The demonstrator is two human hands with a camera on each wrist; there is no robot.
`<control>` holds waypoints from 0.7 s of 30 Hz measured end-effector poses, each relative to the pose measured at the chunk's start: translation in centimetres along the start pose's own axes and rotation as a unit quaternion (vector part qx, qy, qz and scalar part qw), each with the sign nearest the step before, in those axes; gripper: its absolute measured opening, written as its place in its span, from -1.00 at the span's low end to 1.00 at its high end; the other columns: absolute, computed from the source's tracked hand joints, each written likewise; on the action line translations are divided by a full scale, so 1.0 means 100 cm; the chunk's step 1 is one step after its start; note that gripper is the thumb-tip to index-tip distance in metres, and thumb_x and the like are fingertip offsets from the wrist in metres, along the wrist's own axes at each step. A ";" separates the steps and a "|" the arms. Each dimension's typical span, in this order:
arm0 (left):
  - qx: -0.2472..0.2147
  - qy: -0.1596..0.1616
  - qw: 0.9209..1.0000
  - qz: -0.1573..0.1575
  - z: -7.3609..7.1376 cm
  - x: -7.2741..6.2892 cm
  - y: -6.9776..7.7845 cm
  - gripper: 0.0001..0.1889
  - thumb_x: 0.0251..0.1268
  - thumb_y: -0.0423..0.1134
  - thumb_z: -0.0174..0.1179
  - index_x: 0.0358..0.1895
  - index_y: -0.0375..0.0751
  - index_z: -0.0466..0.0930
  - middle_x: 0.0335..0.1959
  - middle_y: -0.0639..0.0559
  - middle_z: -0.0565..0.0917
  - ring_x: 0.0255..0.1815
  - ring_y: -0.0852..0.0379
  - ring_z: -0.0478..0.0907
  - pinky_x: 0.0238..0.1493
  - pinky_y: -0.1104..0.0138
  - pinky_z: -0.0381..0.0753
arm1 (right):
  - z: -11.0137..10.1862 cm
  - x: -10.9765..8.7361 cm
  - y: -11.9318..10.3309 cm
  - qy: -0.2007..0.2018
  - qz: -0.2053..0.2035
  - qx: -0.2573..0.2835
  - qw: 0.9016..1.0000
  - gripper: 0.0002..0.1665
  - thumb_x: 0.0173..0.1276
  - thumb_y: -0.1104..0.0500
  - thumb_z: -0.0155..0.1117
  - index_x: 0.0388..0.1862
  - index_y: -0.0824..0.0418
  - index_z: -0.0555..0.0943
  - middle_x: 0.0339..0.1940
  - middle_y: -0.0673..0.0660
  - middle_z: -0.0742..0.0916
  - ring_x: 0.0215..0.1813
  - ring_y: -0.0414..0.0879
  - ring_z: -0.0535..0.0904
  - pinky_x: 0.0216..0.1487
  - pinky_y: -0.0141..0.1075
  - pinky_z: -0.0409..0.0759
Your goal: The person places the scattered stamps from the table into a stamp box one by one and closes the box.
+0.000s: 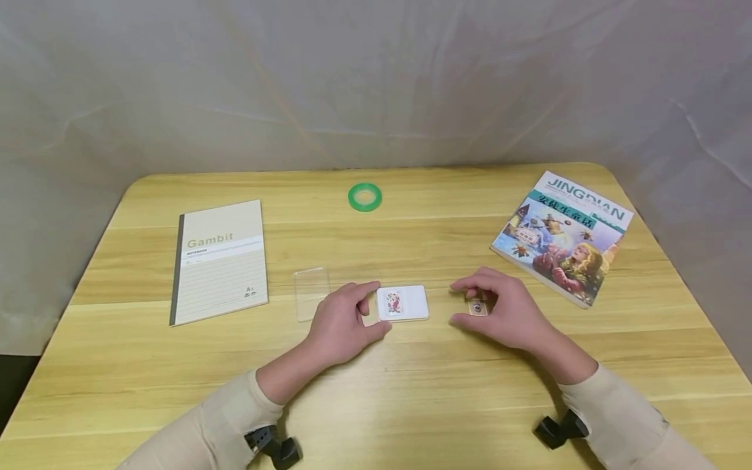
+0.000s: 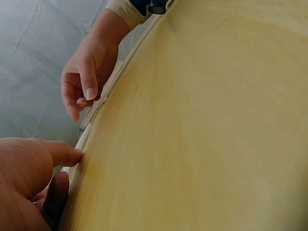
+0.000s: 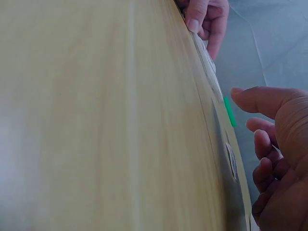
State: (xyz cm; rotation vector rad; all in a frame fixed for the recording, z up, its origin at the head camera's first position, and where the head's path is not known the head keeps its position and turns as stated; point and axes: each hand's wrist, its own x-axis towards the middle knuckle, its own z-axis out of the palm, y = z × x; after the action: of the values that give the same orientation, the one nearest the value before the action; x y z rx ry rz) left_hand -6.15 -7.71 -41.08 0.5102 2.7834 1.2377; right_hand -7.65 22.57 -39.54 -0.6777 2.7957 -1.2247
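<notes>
A flat white case [image 1: 417, 302] lies on the table with a small picture card [image 1: 394, 302] on its left half; the card shows a red figure. My left hand [image 1: 345, 321] holds the case at its left end, index finger at the far corner and thumb at the near one. My right hand [image 1: 508, 307] is bent over a small clear square piece with a dark picture [image 1: 478, 307], thumb and index finger apart. In the right wrist view that piece [image 3: 232, 161] lies on the table, apart from the fingers. A clear plastic cover [image 1: 308, 292] lies left of the left hand.
A Gambit notebook [image 1: 220, 261] lies at the left. Towards the back edge is a green tape roll [image 1: 355, 203]. An illustrated book [image 1: 564, 241] lies at an angle at the right. Behind the wooden table [image 1: 411, 405] hangs a grey sheet [image 1: 376, 85].
</notes>
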 end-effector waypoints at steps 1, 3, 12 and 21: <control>0.000 0.001 1.000 0.000 0.000 0.000 0.000 -0.32 -0.04 -0.14 0.59 0.22 -0.26 0.61 -0.48 0.17 0.44 -0.62 0.27 0.33 -0.41 0.28 0.40 | -0.001 -0.001 0.001 0.000 -0.001 -0.002 1.000 -0.52 0.00 0.10 0.69 -0.06 0.07 0.74 -0.35 -0.04 0.63 -0.35 -0.11 0.47 -0.32 -0.31 0.44; 0.000 0.000 1.000 0.000 0.000 0.000 -0.001 -0.32 -0.04 -0.14 0.59 0.22 -0.26 0.61 -0.48 0.16 0.44 -0.62 0.27 0.33 -0.40 0.29 0.41 | -0.004 -0.004 0.004 -0.001 -0.003 -0.007 1.000 -0.52 0.00 0.11 0.69 -0.05 0.07 0.74 -0.36 -0.05 0.62 -0.35 -0.12 0.45 -0.33 -0.32 0.42; 0.003 -0.002 1.000 0.002 0.000 0.001 -0.001 -0.32 -0.04 -0.13 0.59 0.22 -0.25 0.61 -0.48 0.17 0.44 -0.62 0.27 0.33 -0.42 0.29 0.40 | -0.017 -0.016 0.014 -0.002 -0.007 -0.018 1.000 -0.54 0.04 0.10 0.67 -0.04 0.05 0.73 -0.36 -0.07 0.60 -0.39 -0.12 0.42 -0.35 -0.34 0.36; 0.003 -0.002 1.000 0.000 0.000 0.000 -0.001 -0.32 -0.04 -0.12 0.59 0.22 -0.26 0.61 -0.47 0.17 0.44 -0.62 0.29 0.34 -0.41 0.29 0.41 | -0.024 -0.020 0.025 -0.005 -0.011 -0.045 0.999 -0.59 0.03 0.17 0.67 -0.12 0.05 0.72 -0.40 -0.07 0.58 -0.42 -0.16 0.39 -0.39 -0.39 0.35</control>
State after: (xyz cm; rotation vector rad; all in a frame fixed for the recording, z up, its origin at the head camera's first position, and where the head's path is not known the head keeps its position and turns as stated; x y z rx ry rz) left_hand -6.18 -7.76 -41.13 0.5128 2.7851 1.2286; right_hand -7.18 26.51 -39.98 -0.7204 2.8570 -1.1024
